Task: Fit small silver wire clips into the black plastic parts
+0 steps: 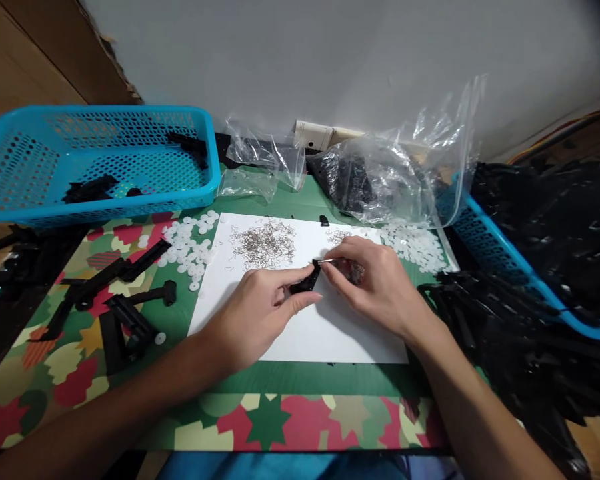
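Observation:
Over a white sheet of paper [330, 337], my left hand [260, 303] pinches a small black plastic part [303, 285] between thumb and fingers. My right hand [375, 277] is closed on a thin shiny metal piece [326, 261], whose tip meets the top of the black part. Its exact kind is too small to make out. Beyond my left hand lies a loose pile of small bent wire pieces [265, 245]. A smaller heap of wire pieces [337, 235] is partly hidden behind my right hand.
White plastic discs [190, 247] lie left of the paper, and more discs [415, 247] to its right. A blue basket [210, 153] stands back left. Clear plastic bags [395, 180] are at the back. Black parts [130, 320] lie left; a large black heap [530, 360] surrounds another basket [525, 267].

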A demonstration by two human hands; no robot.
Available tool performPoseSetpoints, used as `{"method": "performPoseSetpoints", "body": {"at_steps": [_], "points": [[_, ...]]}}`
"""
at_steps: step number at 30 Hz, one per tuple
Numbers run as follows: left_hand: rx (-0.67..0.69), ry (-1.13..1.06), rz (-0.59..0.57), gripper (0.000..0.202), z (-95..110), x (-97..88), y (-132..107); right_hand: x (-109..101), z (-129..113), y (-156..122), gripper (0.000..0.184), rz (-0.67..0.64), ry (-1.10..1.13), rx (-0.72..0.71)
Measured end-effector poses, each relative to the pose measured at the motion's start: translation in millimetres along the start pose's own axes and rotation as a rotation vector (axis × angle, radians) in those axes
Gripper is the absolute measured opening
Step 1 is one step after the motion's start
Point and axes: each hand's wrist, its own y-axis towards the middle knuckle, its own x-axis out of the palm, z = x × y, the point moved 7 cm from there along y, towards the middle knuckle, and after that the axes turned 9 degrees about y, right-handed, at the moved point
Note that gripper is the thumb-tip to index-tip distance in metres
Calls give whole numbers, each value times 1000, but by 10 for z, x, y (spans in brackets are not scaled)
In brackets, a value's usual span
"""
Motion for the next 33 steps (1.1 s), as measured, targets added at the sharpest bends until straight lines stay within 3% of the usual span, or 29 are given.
{"method": "performPoseSetpoints", "body": {"at_steps": [3, 8, 11, 15, 26, 33], "points": [[-23, -5, -7, 58, 1, 2, -1, -92, 60, -3, 14, 100, 45, 61], [-77, 7, -13, 54, 5, -10, -2, -189, 113, 0, 29, 222, 239, 86], [-80, -3, -14, 53, 7, -12, -5, -163, 101, 7, 26, 242, 383, 66], [-88, -37, -25, 54, -22, -3, -7, -70, 171, -4, 22, 266, 602, 156], [-42, -35, -5, 58, -75, 5, 11, -74, 150, -24, 23, 279, 445, 153], [-19, -5, -3, 61, -114, 10, 4, -60, 177, -29, 25, 271, 463, 163]]}}
